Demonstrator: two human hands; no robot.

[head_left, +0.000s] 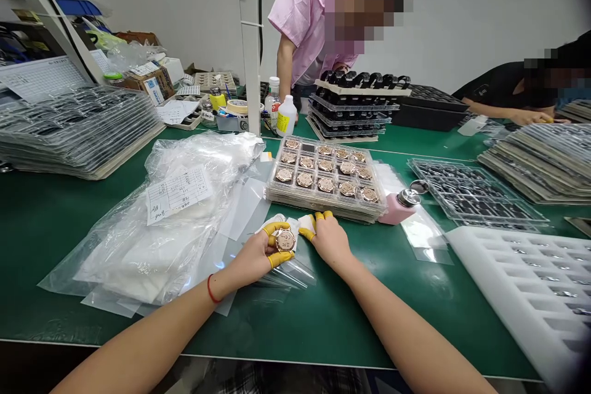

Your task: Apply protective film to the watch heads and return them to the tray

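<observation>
My left hand [253, 255], in yellow finger cots, grips a round rose-gold watch case [285, 240] between thumb and fingers, its engraved face turned toward me. Just right of it, my right hand [330, 237], also with yellow finger cots, pinches a white wiping cloth [305, 223]. More white material lies behind the watch case. Beyond both hands is a stack of clear trays [323, 200]; its top tray holds several similar rose-gold watch cases in rows. One compartment near its back left holds no case.
A pink pump bottle [399, 206] stands right of the trays. Plastic bags with a paper label [179, 194] cover the left. A white foam tray [521, 283] is at right. Tray stacks [74, 126] line the sides. A person in a pink shirt [314, 6] leans in opposite; another sits far right.
</observation>
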